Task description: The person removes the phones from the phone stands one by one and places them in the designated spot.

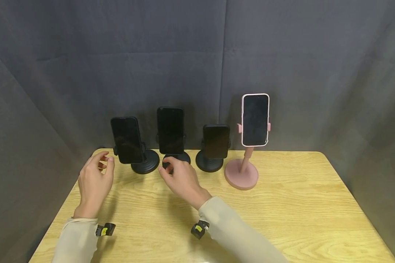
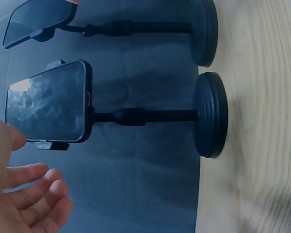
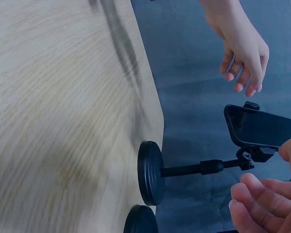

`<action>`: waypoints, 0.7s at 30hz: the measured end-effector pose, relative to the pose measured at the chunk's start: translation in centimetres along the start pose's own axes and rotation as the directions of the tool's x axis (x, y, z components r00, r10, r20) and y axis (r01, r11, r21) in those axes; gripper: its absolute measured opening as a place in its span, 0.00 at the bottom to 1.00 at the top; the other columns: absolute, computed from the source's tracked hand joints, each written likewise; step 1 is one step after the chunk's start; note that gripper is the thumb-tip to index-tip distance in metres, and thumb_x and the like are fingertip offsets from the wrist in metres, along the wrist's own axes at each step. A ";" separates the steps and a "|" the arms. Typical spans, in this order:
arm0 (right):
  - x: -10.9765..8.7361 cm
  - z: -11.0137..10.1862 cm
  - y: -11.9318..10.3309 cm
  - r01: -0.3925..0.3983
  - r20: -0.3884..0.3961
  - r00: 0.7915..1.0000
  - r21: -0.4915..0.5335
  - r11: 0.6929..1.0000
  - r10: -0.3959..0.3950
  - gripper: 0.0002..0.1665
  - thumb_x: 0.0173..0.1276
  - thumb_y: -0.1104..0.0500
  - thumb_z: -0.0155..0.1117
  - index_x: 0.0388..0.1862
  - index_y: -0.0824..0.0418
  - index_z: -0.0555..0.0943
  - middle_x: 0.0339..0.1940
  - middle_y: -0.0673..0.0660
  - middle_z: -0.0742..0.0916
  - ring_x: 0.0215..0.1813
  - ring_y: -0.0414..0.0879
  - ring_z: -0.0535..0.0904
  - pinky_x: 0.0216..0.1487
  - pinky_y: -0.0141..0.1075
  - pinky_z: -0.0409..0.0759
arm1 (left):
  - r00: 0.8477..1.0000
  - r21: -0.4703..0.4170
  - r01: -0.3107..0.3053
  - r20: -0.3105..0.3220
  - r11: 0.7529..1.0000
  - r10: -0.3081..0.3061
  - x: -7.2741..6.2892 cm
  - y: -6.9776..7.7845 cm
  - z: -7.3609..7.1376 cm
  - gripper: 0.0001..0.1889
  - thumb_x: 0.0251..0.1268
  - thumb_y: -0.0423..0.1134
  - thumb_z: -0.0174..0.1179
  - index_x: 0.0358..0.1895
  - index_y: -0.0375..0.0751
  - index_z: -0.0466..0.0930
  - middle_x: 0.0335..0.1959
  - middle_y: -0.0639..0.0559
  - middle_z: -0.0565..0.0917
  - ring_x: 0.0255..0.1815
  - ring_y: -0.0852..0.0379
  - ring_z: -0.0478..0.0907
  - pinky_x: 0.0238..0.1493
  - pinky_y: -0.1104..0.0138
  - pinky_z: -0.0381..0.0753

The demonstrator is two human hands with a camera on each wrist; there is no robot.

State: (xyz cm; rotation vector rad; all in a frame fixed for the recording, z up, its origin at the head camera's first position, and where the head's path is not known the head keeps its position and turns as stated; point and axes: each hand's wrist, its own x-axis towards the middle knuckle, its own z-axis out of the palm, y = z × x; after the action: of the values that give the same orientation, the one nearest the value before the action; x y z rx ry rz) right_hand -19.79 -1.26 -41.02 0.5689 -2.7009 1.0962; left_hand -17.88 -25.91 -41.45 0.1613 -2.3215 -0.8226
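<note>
My left hand [image 1: 95, 179] hovers just left of the leftmost black smartphone [image 1: 126, 140], fingers loosely bent and apart from it. That phone sits tilted in the clamp of a black stand with a round base [image 1: 145, 162]. In the left wrist view, the same phone [image 2: 48, 107] lies beyond my thumb, with nothing in the hand. My right hand [image 1: 184, 179] is in front of the second black phone's stand, partly covering its base [image 1: 184, 157]. Its fingers are relaxed and hold nothing. The second phone [image 1: 170, 129] stands upright in its clamp.
Further right, a smaller black phone [image 1: 216, 141] rests in a third black stand. Beside it a pink-framed phone [image 1: 256, 118] is clamped on a taller pink stand [image 1: 241, 176]. All stand along the back of the wooden table [image 1: 299, 212], before a dark grey curtain [image 1: 303, 73].
</note>
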 end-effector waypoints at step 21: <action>3.2 2.0 -3.4 0.003 0.103 0.995 -0.005 1.000 -0.002 0.29 0.79 0.48 0.55 0.73 0.60 0.72 0.16 0.45 0.78 0.15 0.36 0.69 0.16 0.30 0.63 | 0.977 -0.019 0.077 0.200 0.997 -0.072 2.1 -1.1 0.3 0.22 0.79 0.48 0.49 0.66 0.40 0.76 0.49 0.37 0.85 0.40 0.46 0.80 0.38 0.62 0.72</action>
State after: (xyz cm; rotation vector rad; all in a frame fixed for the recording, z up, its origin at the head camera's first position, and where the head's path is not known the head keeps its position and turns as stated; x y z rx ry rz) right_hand -21.32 -5.80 -39.40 0.6455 -2.7884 1.0884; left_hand -19.79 -27.26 -41.10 0.1611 -2.5031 -0.9450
